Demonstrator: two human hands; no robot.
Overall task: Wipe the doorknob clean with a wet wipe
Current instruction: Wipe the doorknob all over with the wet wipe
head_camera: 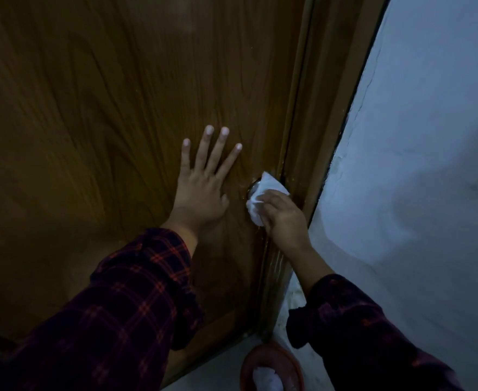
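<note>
A brown wooden door (105,122) fills the left of the view. Its doorknob (254,185) sits near the right edge and is almost wholly covered; only a sliver of metal shows. A white wet wipe (263,196) is wrapped over the knob, and my right hand (284,217) is closed on the wipe and knob from below. My left hand (204,182) lies flat against the door just left of the knob, fingers spread, holding nothing. Both arms wear dark red plaid sleeves.
The door frame (311,136) runs diagonally right of the knob, with a pale wall (415,165) beyond it. On the floor below stands a reddish round bin (271,365) holding crumpled white paper.
</note>
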